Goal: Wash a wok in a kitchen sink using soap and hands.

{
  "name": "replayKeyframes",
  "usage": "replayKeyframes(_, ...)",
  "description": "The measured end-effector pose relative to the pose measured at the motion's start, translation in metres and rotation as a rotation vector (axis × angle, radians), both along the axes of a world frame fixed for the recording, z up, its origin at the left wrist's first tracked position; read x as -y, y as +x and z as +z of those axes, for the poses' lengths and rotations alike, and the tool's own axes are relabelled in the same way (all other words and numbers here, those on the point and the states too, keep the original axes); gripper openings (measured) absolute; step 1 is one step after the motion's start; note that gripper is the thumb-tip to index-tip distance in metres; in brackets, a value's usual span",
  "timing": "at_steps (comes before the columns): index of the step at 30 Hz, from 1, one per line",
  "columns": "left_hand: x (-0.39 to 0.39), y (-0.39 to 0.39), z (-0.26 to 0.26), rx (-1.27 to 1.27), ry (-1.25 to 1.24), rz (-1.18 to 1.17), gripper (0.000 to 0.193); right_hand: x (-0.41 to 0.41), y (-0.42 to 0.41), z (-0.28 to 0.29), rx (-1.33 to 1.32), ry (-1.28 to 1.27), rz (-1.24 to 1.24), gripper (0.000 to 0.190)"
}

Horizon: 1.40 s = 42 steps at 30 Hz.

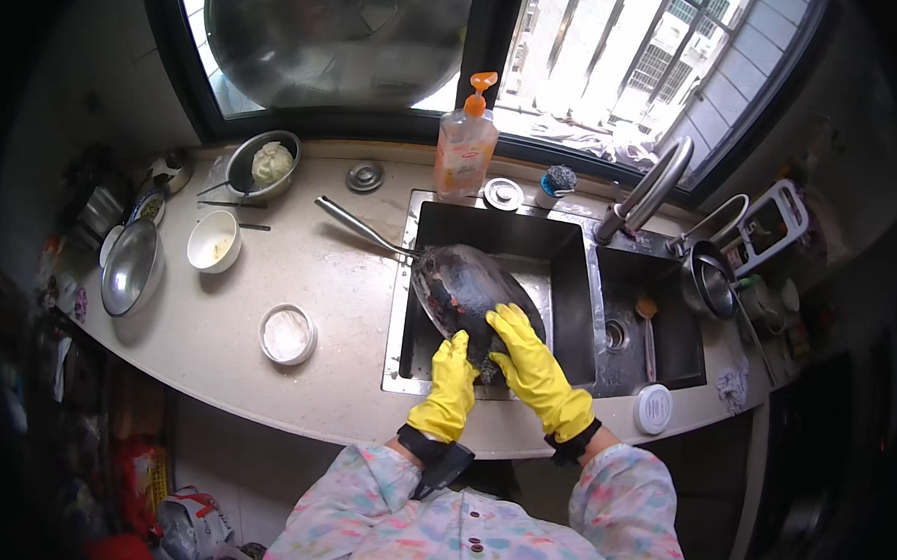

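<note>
A dark, stained wok [467, 288] lies tilted over the large basin of a steel double sink [393, 338], its underside apparently facing up and its metal handle reaching left over the counter. My left hand [450, 385], in a yellow rubber glove, grips the near rim of the wok. On the wok's near right side rests my right hand [531, 362], also gloved in yellow. A grey scrubbing pad, possibly steel wool [487, 368], shows between the hands near the rim; which hand holds it I cannot tell. My right fingertips are spread over the wok's surface.
An orange pump bottle [465, 153] stands behind the sink, left of the faucet [644, 191]. On the left counter are a tub of pale powder [287, 334], a white bowl [214, 241] and metal bowls [132, 268]. A white lid [653, 409] lies at the front right; a brush [648, 326] is in the small basin.
</note>
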<state>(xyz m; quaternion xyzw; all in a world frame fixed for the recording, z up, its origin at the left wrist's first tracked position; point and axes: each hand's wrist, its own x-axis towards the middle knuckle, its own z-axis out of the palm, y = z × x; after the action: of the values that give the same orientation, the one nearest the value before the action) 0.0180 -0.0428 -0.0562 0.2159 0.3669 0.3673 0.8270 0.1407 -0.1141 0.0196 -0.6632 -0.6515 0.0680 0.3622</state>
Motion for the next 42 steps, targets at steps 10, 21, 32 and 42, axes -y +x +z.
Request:
replayKeyframes(10, -0.023, -0.002, 0.005, -0.174, 0.133, 0.402, 0.032, -0.078, 0.006, -0.005, -0.009, 0.013, 0.27, 0.052)
replayKeyframes(21, -0.018, 0.015, 0.014, -0.243, 0.091, 0.412, 0.038, -0.119, 0.031, -0.013, -0.133, -0.063, 0.199, 0.045)
replayKeyframes(32, -0.032, 0.02, 0.0, -0.297, 0.114, 0.423, 0.038, -0.132, 0.029, -0.007, -0.126, -0.074, 0.113, 0.045)
replayKeyframes(42, -0.031, 0.014, 0.0, -0.445, 0.132, 0.348, 0.046, -0.139, 0.026, -0.011, -0.101, -0.086, 0.082, 0.047)
